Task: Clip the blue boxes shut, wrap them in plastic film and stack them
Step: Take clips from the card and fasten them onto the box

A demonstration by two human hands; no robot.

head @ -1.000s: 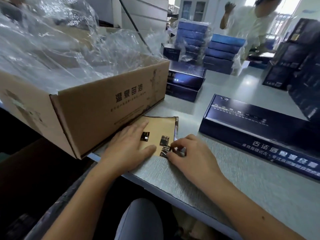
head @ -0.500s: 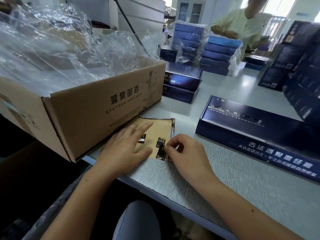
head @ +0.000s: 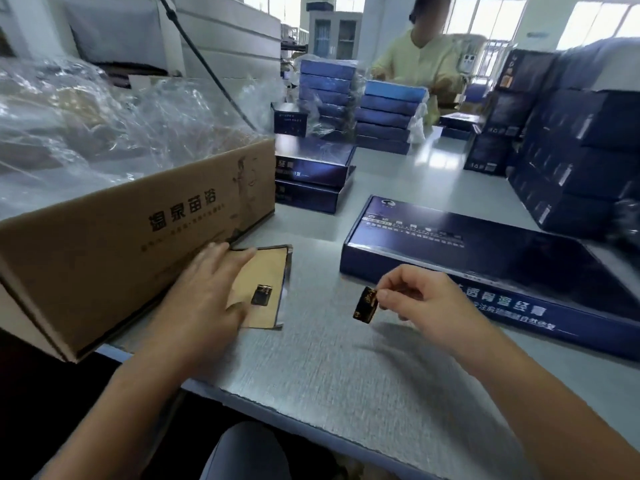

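My right hand [head: 427, 301] pinches a blurred clip [head: 365, 305] beside the blue box [head: 512, 261]; my left hand [head: 204, 294], flat, half-hides a card [head: 268, 268].

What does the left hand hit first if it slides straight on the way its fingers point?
Likely the cardboard carton: the left hand lies flat on the tan sheet, fingers aimed at its front face.

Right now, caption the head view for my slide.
Right hand pinches a dark clip near the blue box; left hand rests on a tan card.
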